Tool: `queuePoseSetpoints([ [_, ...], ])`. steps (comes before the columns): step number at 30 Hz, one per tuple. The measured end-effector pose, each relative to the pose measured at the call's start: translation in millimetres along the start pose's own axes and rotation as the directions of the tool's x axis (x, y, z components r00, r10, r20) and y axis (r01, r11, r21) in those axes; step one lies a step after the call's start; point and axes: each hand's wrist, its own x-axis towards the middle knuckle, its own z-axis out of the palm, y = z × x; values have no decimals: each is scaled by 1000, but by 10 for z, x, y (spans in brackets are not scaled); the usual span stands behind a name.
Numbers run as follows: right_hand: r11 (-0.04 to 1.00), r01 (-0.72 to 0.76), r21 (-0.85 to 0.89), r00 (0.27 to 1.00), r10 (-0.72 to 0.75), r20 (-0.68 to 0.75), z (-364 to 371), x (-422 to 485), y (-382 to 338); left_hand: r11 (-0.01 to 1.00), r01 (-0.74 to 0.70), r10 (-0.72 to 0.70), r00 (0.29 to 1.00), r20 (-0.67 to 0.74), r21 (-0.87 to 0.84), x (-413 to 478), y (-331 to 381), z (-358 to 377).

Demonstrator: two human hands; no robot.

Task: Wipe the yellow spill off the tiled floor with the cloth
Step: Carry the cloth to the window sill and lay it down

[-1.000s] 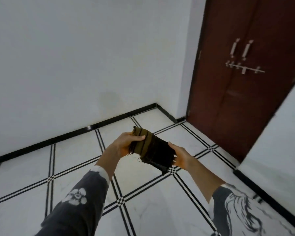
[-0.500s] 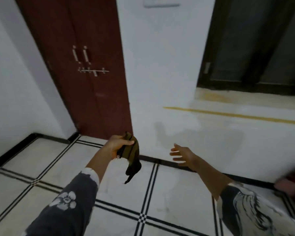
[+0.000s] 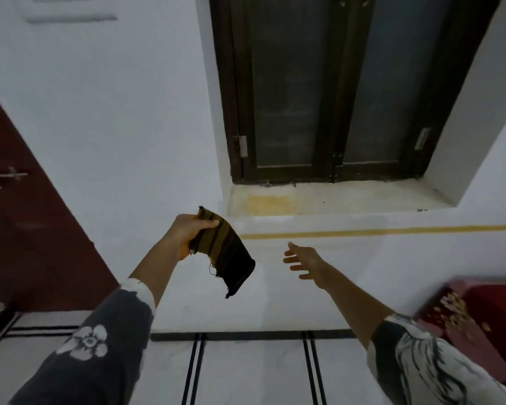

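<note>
hanging from the left hand point(image 3: 184, 233), the cloth point(image 3: 222, 252) is pinched at its upper end between thumb and fingers, and its olive-and-black striped length droops down to the right with frayed threads along one edge, clear of the floor. the right hand point(image 3: 304, 263) is held out with fingers spread, touching nothing, just right of the cloth's lower end. both arms wear dark grey sleeves printed with white flowers. a yellowish stain point(image 3: 270, 204) shows on the pale sill beneath the dark-framed window point(image 3: 330, 92), above and behind the cloth, and a thin yellow stripe point(image 3: 377, 230) runs along the white wall under the sill. the tiled floor point(image 3: 251, 372), white with black double lines, lies below. a red patterned fabric point(image 3: 479, 314) sits at lower right, a dark red door point(image 3: 21, 229) at left.
</note>
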Motion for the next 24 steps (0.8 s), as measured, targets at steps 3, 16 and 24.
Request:
queuePoseSetpoints([
  [3, 990, 110, -93, 984, -121, -127, -103, 540, -206, 999, -39, 39, 999, -14, -20, 612, 244, 168],
  [16, 728, 32, -685, 904, -313, -290, -954, 1970, -398, 984, 25, -9, 996, 92, -176, 2584, 732, 1495],
  [24, 604, 41, -796, 922, -330, -203, -1094, 2280, 24, 941, 299, -307, 951, -27, -162, 2999, -233, 1455],
])
